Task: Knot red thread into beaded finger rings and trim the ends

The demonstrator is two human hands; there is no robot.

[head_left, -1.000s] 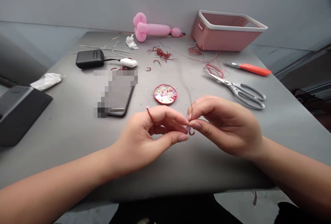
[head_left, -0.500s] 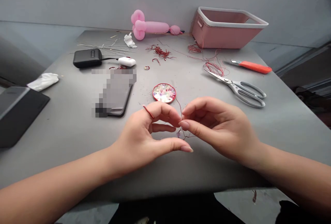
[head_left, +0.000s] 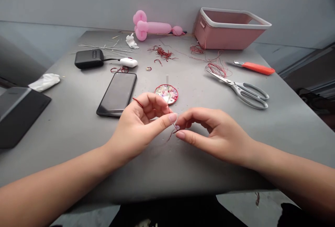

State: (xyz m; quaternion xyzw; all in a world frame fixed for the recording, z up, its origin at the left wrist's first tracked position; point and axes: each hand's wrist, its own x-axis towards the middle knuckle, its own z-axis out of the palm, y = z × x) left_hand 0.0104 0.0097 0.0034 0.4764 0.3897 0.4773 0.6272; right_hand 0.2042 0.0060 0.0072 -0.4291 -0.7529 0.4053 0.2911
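Note:
My left hand [head_left: 146,122] pinches a thin dark red cord [head_left: 169,107] between thumb and index finger, just in front of the bead dish. A loop of red cord is around one of its fingers. On the cord hangs a small pale purple bead [head_left: 177,127], between the thumb and index fingertips of my right hand [head_left: 209,132]. Loose cord ends trail below it. Beyond my hands lies a round red-rimmed dish [head_left: 177,97] of pale, pink and clear beads, its near edge partly hidden by my left fingers.
A phone [head_left: 117,92] lies left of the dish, with a black power bank [head_left: 89,58] and white case [head_left: 128,62] behind. Scissors [head_left: 235,89], an orange cutter [head_left: 258,68] and tangled red cord [head_left: 216,69] are right. A pink balloon [head_left: 158,28] and pink basket [head_left: 225,36] stand behind.
My left thumb and index finger have closed on the cord. My right hand has moved slightly down and left, from the cord to the bead.

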